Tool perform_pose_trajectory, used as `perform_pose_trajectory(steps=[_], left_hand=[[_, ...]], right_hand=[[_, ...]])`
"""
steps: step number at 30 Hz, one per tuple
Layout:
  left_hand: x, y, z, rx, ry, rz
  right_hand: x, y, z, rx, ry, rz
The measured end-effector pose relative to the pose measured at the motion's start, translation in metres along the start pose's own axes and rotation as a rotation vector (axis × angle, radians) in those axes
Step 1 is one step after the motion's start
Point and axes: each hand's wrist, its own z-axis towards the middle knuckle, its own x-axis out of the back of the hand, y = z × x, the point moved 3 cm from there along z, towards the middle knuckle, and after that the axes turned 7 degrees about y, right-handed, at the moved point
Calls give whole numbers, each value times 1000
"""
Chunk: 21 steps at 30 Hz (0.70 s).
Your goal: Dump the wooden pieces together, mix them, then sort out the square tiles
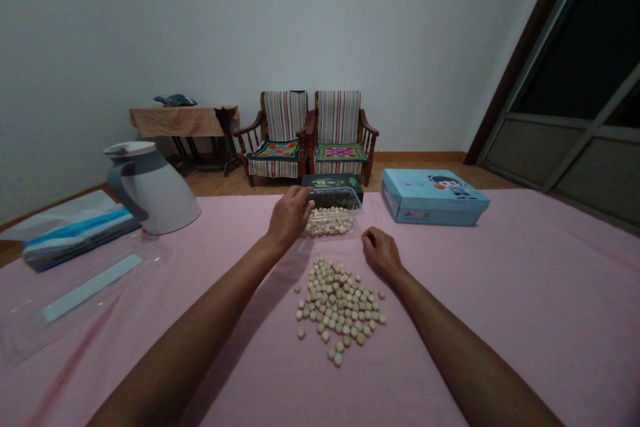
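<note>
My left hand (pixel 290 217) reaches over the left side of a clear plastic box (pixel 356 203) with its lid raised. A small cream-coloured rounded cube shows at its pinched fingertips. Inside the box lie many similar cubes (pixel 330 221). Close to the box's front right corner, my right hand (pixel 381 253) rests on the cloth with its fingers curled in; whatever they may hold is hidden. Between my forearms, a loose pile of the same pale cubes (pixel 340 303) spreads over the pink tablecloth (pixel 500 293), a few lying apart at its edges.
Behind the plastic box sits a black box (pixel 333 181). A light blue cardboard box (pixel 433 197) is at the right. To the left stand a grey-and-white jug (pixel 155 190), a blue-and-white packet (pixel 83 233) and clear plastic packaging (pixel 93 287). Two wooden armchairs (pixel 337 120) are beyond.
</note>
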Motion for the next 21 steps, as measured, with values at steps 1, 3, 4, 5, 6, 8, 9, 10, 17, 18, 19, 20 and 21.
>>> perform_pose_trajectory(steps=[1, 3, 4, 5, 6, 8, 9, 10, 17, 18, 19, 20, 21], left_hand=[[1, -1, -3, -8, -32, -2], [-3, 0, -16, -48, -210, -26], [-8, 0, -25, -73, -336, -47], [-13, 0, -36, -94, -464, -64], [-18, 0, -47, -109, -572, -73], [-27, -2, -64, -110, -682, -70], [-30, -3, -70, -102, -692, -64], [-32, -4, -74, -95, -688, -63], [-30, -3, -70, -75, -659, -138], [-27, -3, -63, -73, -629, -142], [-25, -3, -55, -70, -582, -147], [-22, -3, -46, -64, -517, -150], [-19, -4, -36, -52, -439, -146]], right_hand=[[0, 0, 0, 1, -1, -1], [0, 0, 0, 2, -1, -4], [0, 0, 0, 3, 0, -4], [-1, 1, 0, 3, 0, -4], [-1, 1, 0, 3, 2, -2], [-1, 2, 0, 5, 3, 7], [-1, 2, 0, 5, 2, 12], [-1, 2, 0, 4, 2, 14], [0, 0, 0, 8, 4, 10], [0, 0, 0, 9, 4, 11], [0, 0, 0, 10, 3, 13], [0, 0, 0, 10, 3, 14], [0, 0, 0, 9, 3, 13]])
